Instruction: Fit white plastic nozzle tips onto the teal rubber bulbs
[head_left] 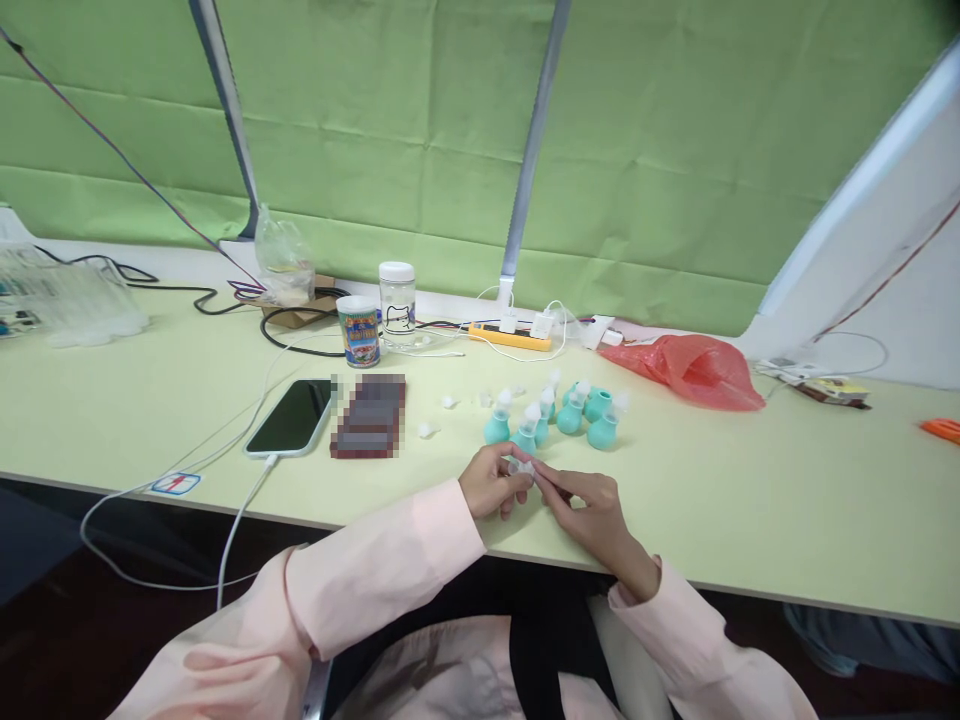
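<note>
Close to the table's front edge, my left hand point(491, 482) pinches a small translucent white plastic piece point(523, 467) between thumb and forefinger. My right hand point(592, 508) meets it from the other side, its fingertips closed on the same piece. Just beyond my fingers stand several teal rubber bulbs, most with clear-white tips on top, such as the front bulb point(525, 436) and the right one point(602, 430). One teal bulb point(598, 402) at the back shows an open neck. Loose translucent pieces, among them a small white piece point(426, 431), lie left of the bulbs.
A phone point(291, 418) on a charging cable and a blurred dark-red item point(369, 416) lie to the left. Behind are a printed can point(360, 332), a white-lidded jar point(397, 305) and a yellow power strip point(510, 337). A red plastic bag point(686, 370) rests back right.
</note>
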